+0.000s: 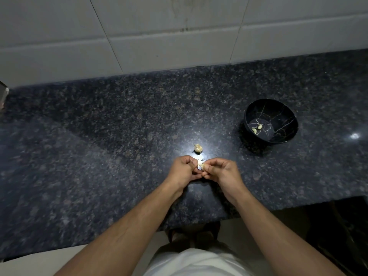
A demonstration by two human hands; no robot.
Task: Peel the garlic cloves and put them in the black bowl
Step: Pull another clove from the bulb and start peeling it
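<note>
- The left hand and right hand meet over the counter, fingertips almost touching.
- Both hands pinch one garlic clove between thumbs and curled fingers; the clove sits in the gap between the two hands, pale against the dark stone.
- A scrap of white skin sticks up from the clove, just by the left thumb.
- Whether the clove is already partly bare is hard to tell; it is small and half hidden by the fingers.
- The garlic bulb lies on the counter just beyond the hands, apart from them, in a bright patch of reflected light.
- The black bowl stands on the counter beyond and to the right of the right hand, well apart from it.
- Two peeled cloves lie side by side on the bowl's bottom, near its left wall.
- The bowl has thin pale veins across its inside, like marble.
- Both forearms are bare and reach forward from the near edge of the counter.
- A white tiled wall rises behind the counter, far beyond the hands.
- A white garment shows below the forearms, at the person's waist.
</note>
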